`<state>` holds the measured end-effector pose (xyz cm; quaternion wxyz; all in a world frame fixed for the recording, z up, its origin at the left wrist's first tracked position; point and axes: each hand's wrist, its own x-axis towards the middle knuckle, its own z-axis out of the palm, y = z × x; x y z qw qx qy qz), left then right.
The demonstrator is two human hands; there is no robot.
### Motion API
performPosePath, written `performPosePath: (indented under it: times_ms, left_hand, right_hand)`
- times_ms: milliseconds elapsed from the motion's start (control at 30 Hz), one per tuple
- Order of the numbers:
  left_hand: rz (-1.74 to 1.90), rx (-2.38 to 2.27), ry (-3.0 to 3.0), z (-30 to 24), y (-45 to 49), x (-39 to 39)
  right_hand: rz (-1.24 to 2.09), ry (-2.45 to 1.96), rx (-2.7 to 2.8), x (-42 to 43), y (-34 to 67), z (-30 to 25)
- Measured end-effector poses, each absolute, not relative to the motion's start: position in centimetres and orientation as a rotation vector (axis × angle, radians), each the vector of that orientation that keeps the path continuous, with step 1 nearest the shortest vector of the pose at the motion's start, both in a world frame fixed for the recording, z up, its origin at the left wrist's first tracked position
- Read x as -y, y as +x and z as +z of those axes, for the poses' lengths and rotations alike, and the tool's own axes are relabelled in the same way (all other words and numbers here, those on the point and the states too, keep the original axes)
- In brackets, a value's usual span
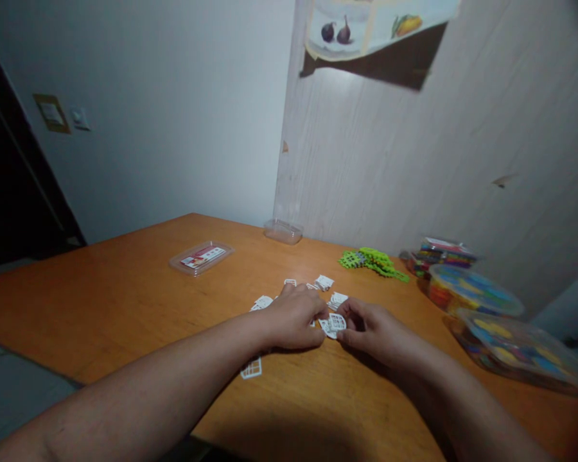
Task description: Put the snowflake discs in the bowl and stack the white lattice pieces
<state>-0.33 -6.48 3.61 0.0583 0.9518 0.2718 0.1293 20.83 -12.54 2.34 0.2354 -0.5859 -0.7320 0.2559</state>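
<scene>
Both hands meet over the middle of the orange wooden table (125,301). My left hand (293,317) is curled, its fingertips pinching a small white lattice piece (334,323). My right hand (373,330) is also closed and pinches the same white piece from the other side. Several more white lattice pieces (325,282) lie scattered just beyond the hands, and one lies alone (251,368) near my left forearm.
A pile of green lattice pieces (373,262) lies further back. Clear tubs of coloured pieces (472,292) stand at the right, along the wall. A flat clear tray with a label (201,257) and a small clear container (282,231) sit further left.
</scene>
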Motion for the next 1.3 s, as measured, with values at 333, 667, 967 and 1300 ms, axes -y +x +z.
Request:
performPosePath:
  times_ms: [333,667,967,1300]
  left_hand:
    - [0.357,-0.845,2.879,3.5,-0.3,6.3]
    - [0.345,-0.876,2.78,3.4,-0.4,6.1]
    - [0.335,-0.857,2.737,3.4,-0.4,6.2]
    - [0.295,-0.912,2.756,3.5,-0.4,6.5]
  right_hand:
    - [0.811,-1.504,2.091,12.4,20.8,2.1]
    - [0.779,-1.63,2.081,11.9,21.3,1.1]
    - [0.773,-1.706,2.055,12.5,21.4,1.9]
    - [0.762,-1.735,2.048,12.2,21.2,2.0]
